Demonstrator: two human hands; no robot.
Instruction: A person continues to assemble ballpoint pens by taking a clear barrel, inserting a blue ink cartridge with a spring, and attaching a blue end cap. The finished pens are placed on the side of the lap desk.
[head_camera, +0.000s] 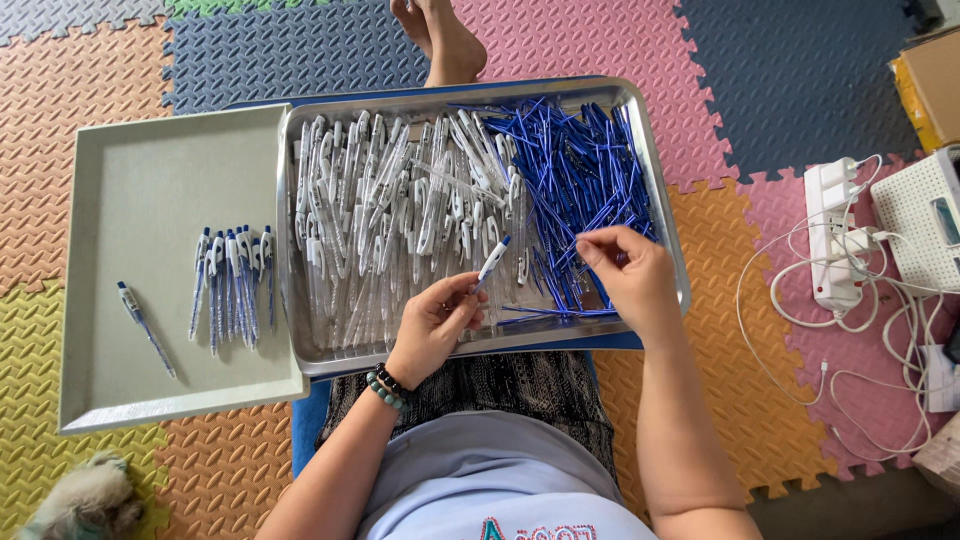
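Left hand pinches a clear pen barrel over the steel tray, right hand fingers closed around blue refills from the pile

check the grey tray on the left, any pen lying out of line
Yes: one finished pen lies alone and slanted near the grey tray's left edge, apart from the neat row of pens lined up side by side.

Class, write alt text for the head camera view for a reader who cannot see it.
A person's left hand holds a clear plastic pen barrel with a blue tip while the right hand picks among thin blue refills in a shiny metal tray; finished pens lie on a grey tray.
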